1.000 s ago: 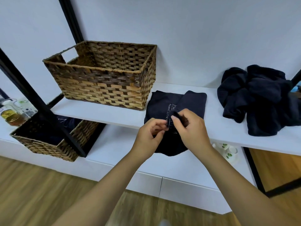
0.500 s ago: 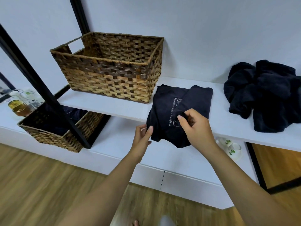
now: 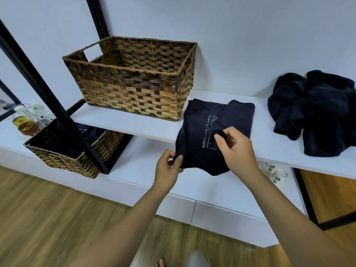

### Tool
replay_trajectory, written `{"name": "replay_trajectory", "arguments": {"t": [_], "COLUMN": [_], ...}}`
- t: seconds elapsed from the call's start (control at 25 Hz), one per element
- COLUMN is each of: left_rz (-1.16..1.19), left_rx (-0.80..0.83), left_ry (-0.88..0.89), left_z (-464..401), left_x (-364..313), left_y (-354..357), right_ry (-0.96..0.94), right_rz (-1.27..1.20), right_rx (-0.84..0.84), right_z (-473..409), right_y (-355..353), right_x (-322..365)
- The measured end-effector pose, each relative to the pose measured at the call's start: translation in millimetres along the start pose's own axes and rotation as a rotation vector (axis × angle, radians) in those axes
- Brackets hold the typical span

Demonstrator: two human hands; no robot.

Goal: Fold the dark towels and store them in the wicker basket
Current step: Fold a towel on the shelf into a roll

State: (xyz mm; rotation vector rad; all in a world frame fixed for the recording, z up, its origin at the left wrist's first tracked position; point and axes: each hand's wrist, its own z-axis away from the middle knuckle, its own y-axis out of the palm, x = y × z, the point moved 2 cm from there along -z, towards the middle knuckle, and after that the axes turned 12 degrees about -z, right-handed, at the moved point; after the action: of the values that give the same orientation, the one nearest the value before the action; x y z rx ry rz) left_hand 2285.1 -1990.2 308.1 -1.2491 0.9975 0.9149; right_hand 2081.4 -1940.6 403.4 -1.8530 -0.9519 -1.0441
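A dark towel with pale lettering (image 3: 200, 124) lies partly folded on the white shelf (image 3: 123, 122), its near end hanging over the front edge. My left hand (image 3: 167, 168) pinches its lower left corner. My right hand (image 3: 235, 149) pinches a raised fold near the towel's middle. The large wicker basket (image 3: 133, 91) stands on the shelf just left of the towel; what lies inside is hidden. A heap of unfolded dark towels (image 3: 316, 112) lies at the shelf's right end.
A second, lower wicker basket (image 3: 63, 153) with dark cloth inside sits under the shelf at left. A black frame post (image 3: 48, 93) crosses diagonally in front of it. Glass jars (image 3: 25, 122) stand far left. Small white cups (image 3: 275, 172) sit below the shelf at right.
My left hand let go near the towel's middle, dropped to the left and took the lower left corner. My right hand kept its pinch on the fold.
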Motion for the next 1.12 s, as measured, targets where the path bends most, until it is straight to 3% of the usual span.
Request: {"name": "replay_trajectory", "arguments": {"t": [0.16,0.24,0.72,0.88,1.12], "left_rz": [0.255,0.246,0.292,0.348,0.43], "left_rx": [0.087,0.162,0.083,0.042,0.126], "left_ry": [-0.212,-0.221,-0.293,-0.201,0.023], "left_z": [2,5,8,9,14], "left_x": [9,10,14,-17,-74], "left_y": [-9,-11,-12,-12,-19], "right_ry": [0.026,0.04,0.003,-0.065,-0.218], "right_rz": [-0.052,-0.064,-0.026,-0.022,0.025], "right_rx": [-0.046,-0.042,-0.004,0.011,0.06], "right_z": [-3,-3,-1,2,3], "right_y": [0,3,8,11,22], "right_x": [-1,-1,2,12,31]}}
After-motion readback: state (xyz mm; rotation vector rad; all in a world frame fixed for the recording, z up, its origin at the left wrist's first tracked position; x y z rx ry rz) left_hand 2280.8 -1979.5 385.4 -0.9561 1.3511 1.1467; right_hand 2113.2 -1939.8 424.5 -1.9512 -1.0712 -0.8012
